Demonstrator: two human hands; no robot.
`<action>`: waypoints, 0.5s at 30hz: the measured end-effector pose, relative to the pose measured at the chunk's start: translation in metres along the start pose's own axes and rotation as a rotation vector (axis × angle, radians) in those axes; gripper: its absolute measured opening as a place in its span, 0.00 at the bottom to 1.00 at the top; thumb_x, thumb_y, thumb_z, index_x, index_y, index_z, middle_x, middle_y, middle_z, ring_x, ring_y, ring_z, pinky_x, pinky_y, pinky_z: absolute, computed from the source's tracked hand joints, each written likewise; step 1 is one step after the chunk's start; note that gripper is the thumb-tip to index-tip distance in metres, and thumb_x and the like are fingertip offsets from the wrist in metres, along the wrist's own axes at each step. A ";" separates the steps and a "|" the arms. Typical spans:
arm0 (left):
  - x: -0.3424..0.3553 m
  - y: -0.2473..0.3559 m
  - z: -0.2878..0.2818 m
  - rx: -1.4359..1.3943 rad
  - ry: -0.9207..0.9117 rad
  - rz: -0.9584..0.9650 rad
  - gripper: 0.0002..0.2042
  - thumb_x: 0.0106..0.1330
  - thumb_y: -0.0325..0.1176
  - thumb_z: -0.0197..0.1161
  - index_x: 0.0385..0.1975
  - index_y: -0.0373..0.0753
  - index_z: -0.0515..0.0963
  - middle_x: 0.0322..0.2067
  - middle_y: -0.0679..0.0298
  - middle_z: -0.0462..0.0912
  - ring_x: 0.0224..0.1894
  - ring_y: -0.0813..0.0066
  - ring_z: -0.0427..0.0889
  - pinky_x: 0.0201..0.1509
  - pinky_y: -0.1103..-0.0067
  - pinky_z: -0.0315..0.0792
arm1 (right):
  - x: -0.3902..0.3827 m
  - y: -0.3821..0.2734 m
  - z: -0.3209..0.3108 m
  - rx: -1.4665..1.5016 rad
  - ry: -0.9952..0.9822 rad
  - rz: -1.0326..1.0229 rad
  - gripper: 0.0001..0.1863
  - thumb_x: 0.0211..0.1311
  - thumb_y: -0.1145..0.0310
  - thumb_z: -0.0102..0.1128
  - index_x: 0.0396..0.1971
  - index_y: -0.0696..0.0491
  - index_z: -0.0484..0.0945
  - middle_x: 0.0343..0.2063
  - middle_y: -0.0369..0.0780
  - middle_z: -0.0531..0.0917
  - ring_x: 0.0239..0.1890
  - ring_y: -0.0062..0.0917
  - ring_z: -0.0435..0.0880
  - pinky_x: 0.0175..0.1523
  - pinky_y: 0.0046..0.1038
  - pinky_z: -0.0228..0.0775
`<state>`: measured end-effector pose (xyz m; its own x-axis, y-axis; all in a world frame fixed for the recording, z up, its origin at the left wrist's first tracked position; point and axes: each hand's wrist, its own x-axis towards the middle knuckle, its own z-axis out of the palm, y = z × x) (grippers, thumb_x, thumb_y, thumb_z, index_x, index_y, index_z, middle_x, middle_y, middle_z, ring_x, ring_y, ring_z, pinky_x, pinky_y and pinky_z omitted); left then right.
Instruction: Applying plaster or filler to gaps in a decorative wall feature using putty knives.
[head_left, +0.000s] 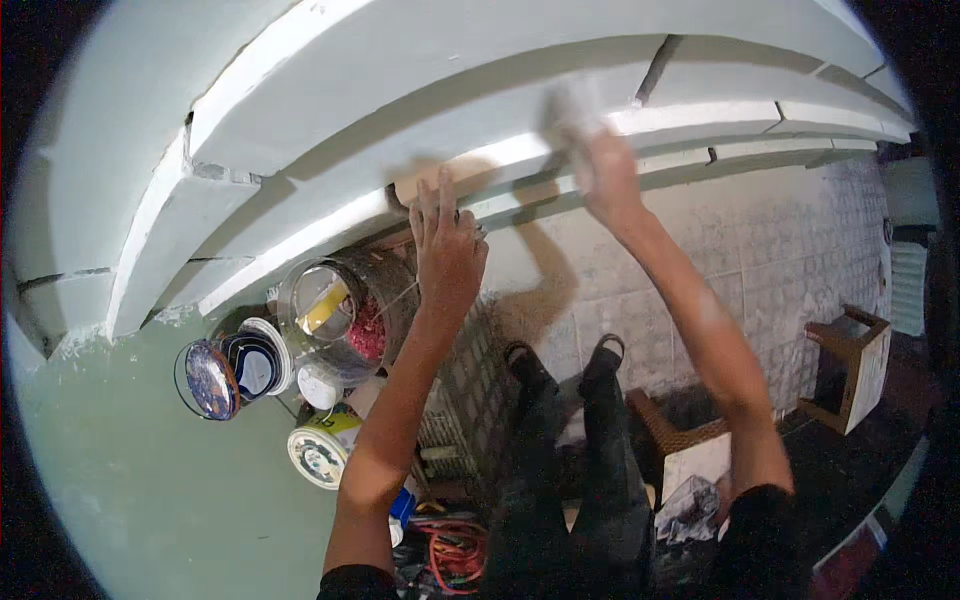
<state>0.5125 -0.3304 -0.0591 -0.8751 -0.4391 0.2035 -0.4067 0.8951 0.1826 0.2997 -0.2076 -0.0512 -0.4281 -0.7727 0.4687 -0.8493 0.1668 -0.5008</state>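
Observation:
Across the top run long white-painted stepped ledges (540, 148) with gaps at their joints. My left hand (447, 250) reaches up to the near ledge with its fingers stretched out. Those fingertips lie over a flat tan patch or piece (412, 188) on the ledge; I cannot tell whether it is loose. Farther right, my right hand (610, 180) is closed round a pale, whitish thing (572, 108) held up against the ledges. Motion smears that thing, so its kind is unclear.
Below left stand a clear round tub (300, 345), an open paint pot (210, 380) and a white-lidded bucket (318, 458). Red cables (455, 550) lie near my legs. Brown-sided stools (865, 375) stand at right on the floor. Worn patterned tiles (690, 270) stretch beyond my feet.

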 end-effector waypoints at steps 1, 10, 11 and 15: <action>0.002 0.001 0.001 0.015 -0.009 0.007 0.10 0.53 0.26 0.63 0.32 0.27 0.76 0.72 0.50 0.47 0.73 0.41 0.44 0.72 0.48 0.48 | 0.003 -0.004 -0.001 -0.079 -0.251 -0.058 0.20 0.52 0.81 0.51 0.46 0.53 0.80 0.37 0.51 0.82 0.40 0.48 0.82 0.44 0.43 0.75; -0.001 -0.001 0.001 -0.048 0.013 0.001 0.12 0.53 0.27 0.66 0.34 0.28 0.76 0.72 0.51 0.46 0.74 0.42 0.42 0.73 0.48 0.46 | 0.031 -0.009 -0.002 -0.166 -0.299 -0.352 0.19 0.58 0.72 0.55 0.50 0.46 0.78 0.52 0.47 0.78 0.37 0.42 0.85 0.42 0.40 0.81; 0.001 -0.001 0.001 -0.044 0.019 -0.002 0.12 0.53 0.27 0.66 0.34 0.28 0.76 0.72 0.51 0.46 0.74 0.42 0.42 0.73 0.48 0.46 | 0.040 -0.005 -0.006 -0.166 -0.296 -0.359 0.19 0.58 0.72 0.55 0.50 0.46 0.78 0.52 0.47 0.78 0.37 0.42 0.85 0.42 0.40 0.81; -0.003 0.003 -0.005 -0.065 -0.035 -0.048 0.12 0.53 0.27 0.66 0.35 0.28 0.76 0.73 0.52 0.45 0.74 0.44 0.41 0.73 0.49 0.45 | 0.055 -0.012 -0.013 -0.299 -0.646 -0.364 0.21 0.60 0.70 0.55 0.54 0.42 0.75 0.52 0.46 0.78 0.37 0.42 0.85 0.42 0.41 0.81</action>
<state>0.5153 -0.3270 -0.0539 -0.8642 -0.4771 0.1598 -0.4313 0.8660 0.2531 0.2826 -0.2436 -0.0097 0.0779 -0.9969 0.0052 -0.9873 -0.0779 -0.1385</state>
